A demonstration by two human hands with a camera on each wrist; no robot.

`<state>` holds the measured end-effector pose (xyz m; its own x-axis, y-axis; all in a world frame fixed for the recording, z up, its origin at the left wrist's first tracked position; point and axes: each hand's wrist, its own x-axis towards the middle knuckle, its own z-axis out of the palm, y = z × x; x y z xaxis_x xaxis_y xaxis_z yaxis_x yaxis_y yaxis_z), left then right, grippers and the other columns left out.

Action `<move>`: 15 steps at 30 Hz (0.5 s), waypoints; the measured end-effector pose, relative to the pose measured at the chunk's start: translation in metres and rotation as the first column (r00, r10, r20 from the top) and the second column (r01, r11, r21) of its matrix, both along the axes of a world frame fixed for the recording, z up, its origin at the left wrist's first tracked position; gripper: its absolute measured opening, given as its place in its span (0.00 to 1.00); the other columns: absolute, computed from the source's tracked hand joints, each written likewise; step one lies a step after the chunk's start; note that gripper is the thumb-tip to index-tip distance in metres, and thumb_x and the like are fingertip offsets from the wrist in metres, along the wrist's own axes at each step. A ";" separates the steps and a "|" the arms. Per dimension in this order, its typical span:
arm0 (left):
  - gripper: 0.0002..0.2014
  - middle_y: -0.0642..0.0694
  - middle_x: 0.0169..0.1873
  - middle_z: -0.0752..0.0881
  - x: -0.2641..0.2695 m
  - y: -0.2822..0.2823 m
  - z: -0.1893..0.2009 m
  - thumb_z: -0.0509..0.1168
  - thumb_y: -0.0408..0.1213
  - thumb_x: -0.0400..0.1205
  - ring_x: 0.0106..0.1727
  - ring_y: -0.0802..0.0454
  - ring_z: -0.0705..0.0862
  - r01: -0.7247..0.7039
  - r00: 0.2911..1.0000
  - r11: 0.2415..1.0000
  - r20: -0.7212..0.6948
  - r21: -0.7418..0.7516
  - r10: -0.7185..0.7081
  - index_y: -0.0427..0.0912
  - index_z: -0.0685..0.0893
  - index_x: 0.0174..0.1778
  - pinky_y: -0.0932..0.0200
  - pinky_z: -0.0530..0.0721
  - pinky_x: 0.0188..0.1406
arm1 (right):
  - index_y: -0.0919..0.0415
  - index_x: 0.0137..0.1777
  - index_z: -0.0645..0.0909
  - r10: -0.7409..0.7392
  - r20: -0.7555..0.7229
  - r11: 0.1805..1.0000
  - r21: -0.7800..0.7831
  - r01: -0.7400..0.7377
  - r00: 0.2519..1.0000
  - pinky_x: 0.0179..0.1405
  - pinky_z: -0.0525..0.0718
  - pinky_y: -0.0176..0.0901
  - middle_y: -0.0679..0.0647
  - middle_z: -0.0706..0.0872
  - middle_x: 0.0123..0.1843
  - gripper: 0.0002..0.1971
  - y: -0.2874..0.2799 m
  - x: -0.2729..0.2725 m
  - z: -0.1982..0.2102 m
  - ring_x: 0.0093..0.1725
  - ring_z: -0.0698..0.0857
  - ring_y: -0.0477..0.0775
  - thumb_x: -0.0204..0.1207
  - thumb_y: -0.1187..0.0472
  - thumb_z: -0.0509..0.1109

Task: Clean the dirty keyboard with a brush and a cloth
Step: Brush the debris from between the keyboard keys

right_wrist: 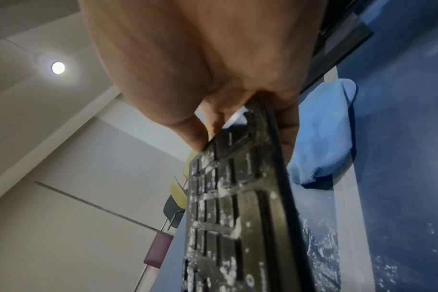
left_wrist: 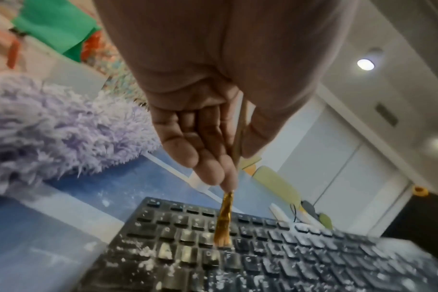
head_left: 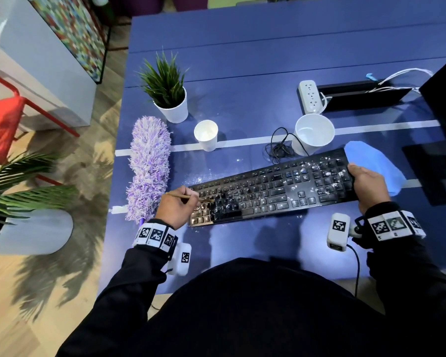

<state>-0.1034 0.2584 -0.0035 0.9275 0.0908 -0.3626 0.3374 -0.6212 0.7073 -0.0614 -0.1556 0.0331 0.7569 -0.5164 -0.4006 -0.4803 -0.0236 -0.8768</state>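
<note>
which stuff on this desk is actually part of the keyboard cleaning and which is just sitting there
In the job:
- keyboard, dusted with white crumbs, right hand gripping its right end
- brush, pinched in the left hand, bristles on the keys
- blue cloth, lying unused past the keyboard's right end

Lying about:
- purple duster
- two white cups
- potted plant
- power strip

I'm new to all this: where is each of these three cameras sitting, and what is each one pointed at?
Head: worn on the person's head, looking down at the table; shows both hands, sleeves, torso.
Left wrist: looks along the left hand to the brush touching the keyboard.
Right wrist: looks along the right hand gripping the keyboard's end, beside the blue cloth.
Shared: all three show the powder-speckled keyboard; head and left wrist show the purple duster.
</note>
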 end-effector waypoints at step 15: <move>0.07 0.42 0.38 0.89 -0.012 0.019 -0.010 0.65 0.38 0.82 0.40 0.46 0.86 -0.095 0.995 0.975 0.026 0.199 0.092 0.42 0.82 0.40 0.61 0.80 0.45 | 0.55 0.41 0.82 0.032 -0.011 0.999 0.005 -0.032 0.999 0.53 0.82 0.41 0.47 0.84 0.41 0.09 -0.001 0.003 -0.002 0.38 0.84 0.38 0.83 0.58 0.65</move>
<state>-0.1157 0.2777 -0.0136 0.9173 0.2463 -0.3130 0.3898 -0.7165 0.5785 -0.0582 -0.1566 0.0313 0.7686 -0.4899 -0.4115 -0.4891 -0.0354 -0.8715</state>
